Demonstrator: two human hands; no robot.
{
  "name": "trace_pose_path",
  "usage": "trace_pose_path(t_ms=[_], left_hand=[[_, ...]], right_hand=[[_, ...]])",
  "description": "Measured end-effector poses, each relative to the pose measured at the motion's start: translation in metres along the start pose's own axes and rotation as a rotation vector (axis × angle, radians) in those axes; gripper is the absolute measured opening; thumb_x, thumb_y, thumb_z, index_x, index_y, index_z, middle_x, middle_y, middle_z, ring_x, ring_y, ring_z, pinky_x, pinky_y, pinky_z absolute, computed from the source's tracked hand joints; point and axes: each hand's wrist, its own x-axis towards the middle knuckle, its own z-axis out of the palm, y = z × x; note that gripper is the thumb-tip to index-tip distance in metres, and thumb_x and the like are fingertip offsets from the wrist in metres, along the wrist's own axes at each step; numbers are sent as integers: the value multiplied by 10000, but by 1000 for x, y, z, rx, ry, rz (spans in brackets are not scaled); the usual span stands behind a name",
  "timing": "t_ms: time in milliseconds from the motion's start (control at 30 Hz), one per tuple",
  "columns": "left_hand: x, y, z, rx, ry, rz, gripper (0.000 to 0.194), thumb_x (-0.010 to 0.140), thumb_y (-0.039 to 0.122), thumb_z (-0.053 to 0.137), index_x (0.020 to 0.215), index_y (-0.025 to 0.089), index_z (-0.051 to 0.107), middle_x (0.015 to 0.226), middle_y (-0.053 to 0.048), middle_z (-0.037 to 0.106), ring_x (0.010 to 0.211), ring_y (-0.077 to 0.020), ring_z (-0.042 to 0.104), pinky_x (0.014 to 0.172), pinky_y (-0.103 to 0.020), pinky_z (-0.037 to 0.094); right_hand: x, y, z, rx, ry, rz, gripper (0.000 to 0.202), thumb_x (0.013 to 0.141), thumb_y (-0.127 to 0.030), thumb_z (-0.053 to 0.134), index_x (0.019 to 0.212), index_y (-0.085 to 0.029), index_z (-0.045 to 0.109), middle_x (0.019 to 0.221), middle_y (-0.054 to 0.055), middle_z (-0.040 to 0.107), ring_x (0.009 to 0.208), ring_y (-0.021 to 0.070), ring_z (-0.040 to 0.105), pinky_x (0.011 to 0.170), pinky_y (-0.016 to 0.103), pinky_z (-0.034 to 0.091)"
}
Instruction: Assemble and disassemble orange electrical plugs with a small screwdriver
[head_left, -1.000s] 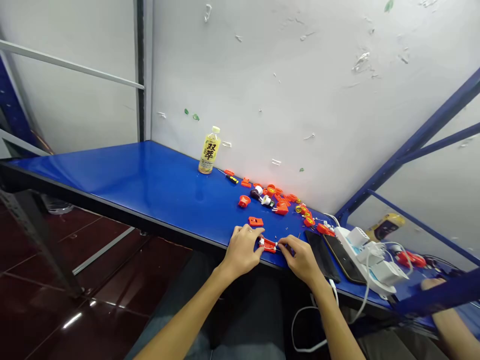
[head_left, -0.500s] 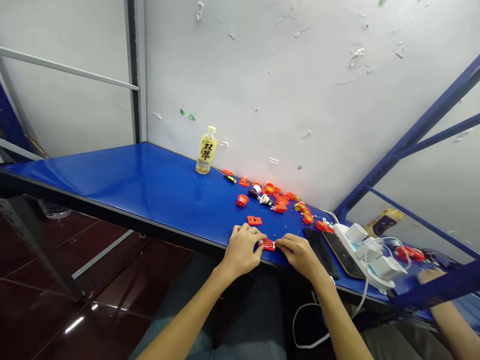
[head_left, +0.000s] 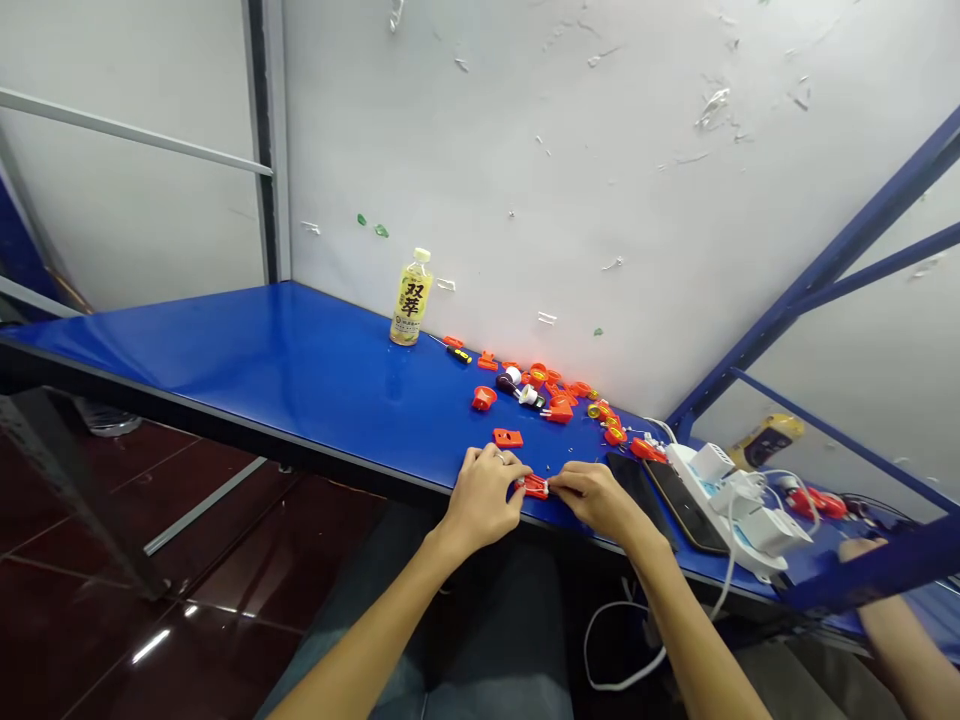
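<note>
Orange part [head_left: 535, 487] sits at near edge of blue table [head_left: 300, 370], pinched between our two hands. Our left hand [head_left: 484, 492] clamps its left end, our right hand [head_left: 592, 497] grips its right end; small white piece there, possibly pin. More orange parts [head_left: 559, 400] near wall, bottle [head_left: 410, 299] beyond.
</note>
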Motion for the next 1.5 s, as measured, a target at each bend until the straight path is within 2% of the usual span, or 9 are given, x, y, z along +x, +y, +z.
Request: trace_pose_path(t_ms=[100, 267, 400, 600, 700, 900, 1100, 1267, 1500], left_hand=[[0, -1, 0, -17, 8, -18, 283, 842, 168, 590, 1076, 265, 716, 1021, -29, 721, 1011, -239, 565, 891, -419, 370], [0, -4, 1, -43, 11, -42, 313, 824, 172, 624, 1124, 239, 685, 1028, -33, 721, 1030, -235, 573, 898, -406, 379], [1, -3, 1, -41, 0, -27, 285, 838, 187, 615, 1094, 270, 709, 1008, -22, 720, 1007, -234, 570, 887, -409, 374], [0, -1, -2, 5, -41, 28, 273, 881, 198, 565, 1053, 310, 746, 979, -40, 678, 979, -228, 545, 863, -407, 370], [-1, -2, -1, 25, -54, 44, 282, 896, 207, 546, 1060, 316, 748, 992, -46, 668, 981, -229, 536, 859, -410, 369], [-1, -2, 0, 29, -43, 45, 283, 894, 207, 549, 1073, 311, 742, 1001, -43, 667, 981, -228, 533, 858, -410, 369], [-1, -2, 0, 16, -38, 47, 283, 896, 202, 555, 1081, 311, 739, 990, -41, 665, 967, -222, 539, 860, -407, 366], [-1, -2, -1, 8, -32, 46, 271, 902, 213, 556, 1078, 310, 737, 996, -37, 672, 982, -227, 541, 859, -409, 367], [0, -2, 0, 3, -41, 31, 277, 904, 215, 555, 1088, 323, 731, 994, -38, 672, 996, -231, 544, 862, -414, 368]], right_hand=[[6, 0, -5, 59, -29, -14, 251, 929, -205, 521, 835, -198, 755, 675, 27, 660, 585, 121, 547, 605, 242, 423], [21, -1, -14, 73, -141, -40, 244, 801, -78, 535, 692, -193, 721, 633, 7, 665, 565, 116, 529, 589, 236, 392], [27, -1, -16, 75, -184, -42, 233, 733, -39, 542, 662, -181, 712, 624, -3, 663, 575, 110, 514, 602, 238, 382], [20, 6, -10, 366, -118, 202, 94, 736, -158, 661, 664, -169, 721, 627, -6, 686, 573, 116, 575, 564, 220, 417], [17, 8, -9, 421, -106, 237, 84, 752, -241, 710, 705, -178, 739, 683, 10, 713, 631, 137, 618, 606, 234, 465], [13, 7, -17, 495, -195, 330, 178, 803, -289, 636, 877, -175, 751, 710, 15, 701, 500, 114, 568, 458, 219, 465], [4, 6, -19, 287, -96, 243, 147, 818, -215, 617, 863, -203, 757, 762, 12, 722, 649, 131, 620, 616, 234, 477], [-1, 5, -12, 208, -62, 200, 166, 880, -284, 610, 816, -196, 735, 760, 16, 703, 648, 126, 587, 608, 237, 444], [-1, 6, -7, 162, -28, 79, 174, 909, -277, 593, 869, -201, 745, 751, 22, 681, 654, 125, 588, 642, 245, 444]])
